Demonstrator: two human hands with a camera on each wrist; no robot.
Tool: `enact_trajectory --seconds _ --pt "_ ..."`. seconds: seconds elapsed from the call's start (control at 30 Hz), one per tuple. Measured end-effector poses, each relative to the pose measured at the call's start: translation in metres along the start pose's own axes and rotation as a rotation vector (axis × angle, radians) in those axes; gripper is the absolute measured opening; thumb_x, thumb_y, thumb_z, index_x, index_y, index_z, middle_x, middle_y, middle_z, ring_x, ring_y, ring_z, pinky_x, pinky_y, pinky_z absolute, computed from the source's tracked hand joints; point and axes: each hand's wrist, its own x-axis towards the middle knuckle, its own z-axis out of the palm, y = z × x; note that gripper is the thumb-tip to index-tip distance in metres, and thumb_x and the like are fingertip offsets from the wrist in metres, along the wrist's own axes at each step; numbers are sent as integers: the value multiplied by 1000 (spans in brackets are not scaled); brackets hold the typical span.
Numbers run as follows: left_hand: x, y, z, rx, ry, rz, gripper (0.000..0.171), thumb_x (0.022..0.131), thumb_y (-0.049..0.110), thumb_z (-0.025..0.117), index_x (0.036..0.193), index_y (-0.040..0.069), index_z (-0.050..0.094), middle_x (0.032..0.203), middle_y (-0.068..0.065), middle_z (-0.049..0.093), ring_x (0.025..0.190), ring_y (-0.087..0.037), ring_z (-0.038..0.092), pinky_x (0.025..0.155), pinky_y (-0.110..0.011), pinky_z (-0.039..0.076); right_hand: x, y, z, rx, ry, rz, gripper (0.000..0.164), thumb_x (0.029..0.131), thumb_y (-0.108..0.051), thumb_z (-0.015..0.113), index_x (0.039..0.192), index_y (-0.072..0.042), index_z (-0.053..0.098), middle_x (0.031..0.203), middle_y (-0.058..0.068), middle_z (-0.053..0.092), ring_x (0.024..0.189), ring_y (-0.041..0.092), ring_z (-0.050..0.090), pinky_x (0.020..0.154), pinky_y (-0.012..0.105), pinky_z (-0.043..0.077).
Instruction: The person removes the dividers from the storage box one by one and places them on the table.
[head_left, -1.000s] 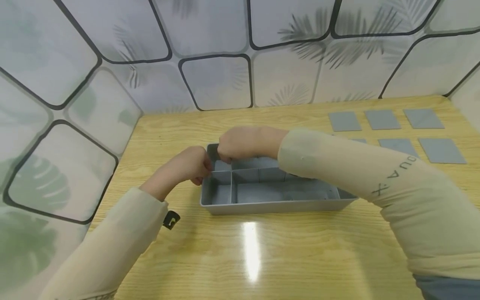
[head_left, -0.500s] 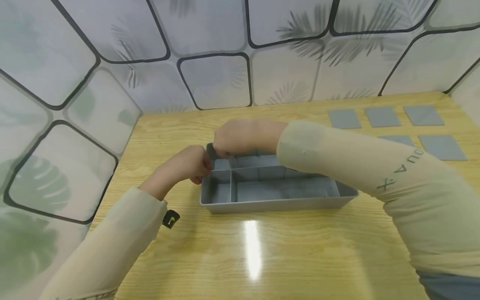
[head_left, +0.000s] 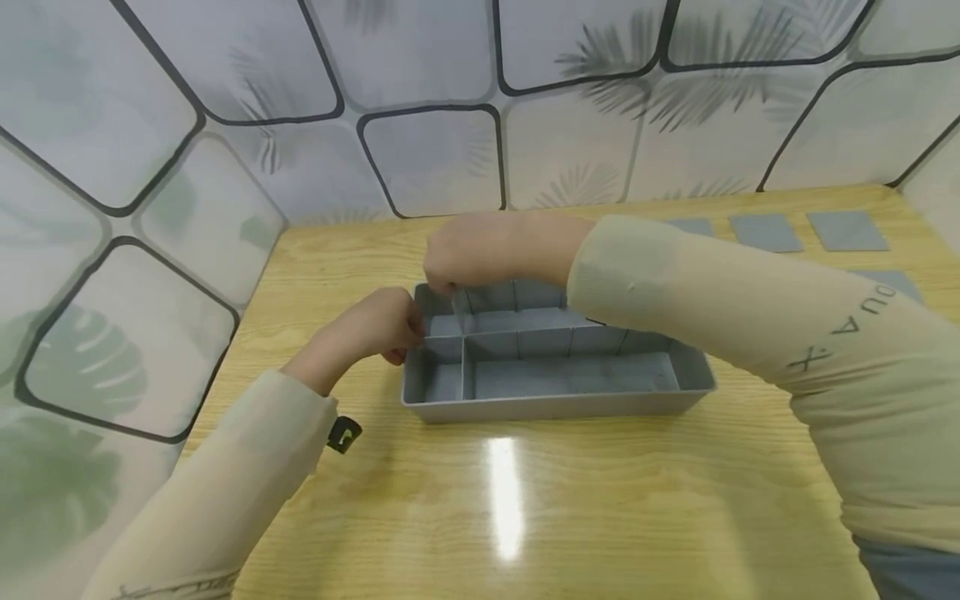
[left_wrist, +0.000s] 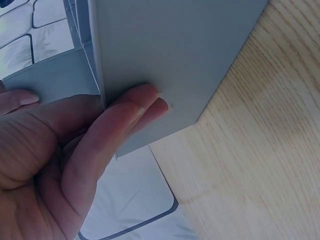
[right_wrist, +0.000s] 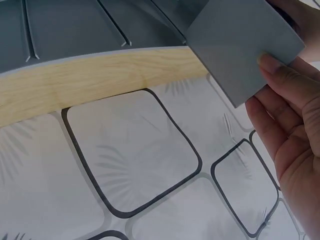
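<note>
A long grey organizer box point(head_left: 555, 409) with slotted walls stands on the table, parted lengthwise by a middle wall. At its left end my left hand point(head_left: 384, 323) grips the end wall. In the left wrist view, fingers point(left_wrist: 102, 132) press on the outer face of that wall point(left_wrist: 170, 55). Over the back left part of the box is my right hand point(head_left: 472, 250). It pinches a thin square grey divider point(right_wrist: 245, 47) by one edge between thumb and fingers, tilted in the right wrist view. Another divider point(head_left: 463, 371) stands in the front row, near the left end.
Several loose grey square dividers point(head_left: 765, 232) lie flat at the back right of the wooden table point(head_left: 600, 500), some partly hidden behind the right sleeve point(head_left: 720, 292). A patterned wall point(head_left: 427, 162) bounds the table at the back and left.
My right hand has risen and shifted slightly left and back, lifting the divider upward in the back row. The left hand has stayed on the box's end wall.
</note>
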Motion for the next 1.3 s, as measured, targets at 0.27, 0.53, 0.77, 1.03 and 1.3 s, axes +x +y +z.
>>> enact_trajectory --seconds 0.27,0.53,0.77,1.03,1.3 --pt "0 2 2 11 8 5 11 77 -1 57 85 -5 63 76 -16 62 55 -19 60 52 -28 54 -17 -4 -16 -19 -21 96 34 68 8 41 58 -18 22 61 -1 16 58 15 13 54 29 11" --pt "-2 4 3 2 -9 -27 11 80 -1 57 88 -5 62 81 -18 62 57 -19 60 53 -28 54 -50 -4 -26 -4 15 177 29 60 7 34 56 -18 18 60 -2 14 57 14 9 53 29 8" --pt "-3 5 2 -11 -10 -33 12 80 -1 57 90 -6 62 85 -19 62 59 -19 60 55 -27 54 -89 2 -29 74 60 249 29 60 11 31 55 -16 21 58 -2 16 56 14 14 51 27 13" --pt "-4 6 2 9 -14 -6 10 80 0 58 87 -5 62 79 -16 62 58 -18 60 54 -28 54 -136 -3 -26 139 9 452 20 78 -1 53 61 -11 47 58 0 38 56 14 34 51 28 32" --pt "-2 2 0 3 -34 17 13 80 0 56 91 -6 62 85 -18 62 62 -19 60 56 -28 54 -180 6 -7 228 26 636 15 79 -8 57 65 -10 51 60 1 43 57 15 40 51 30 37"
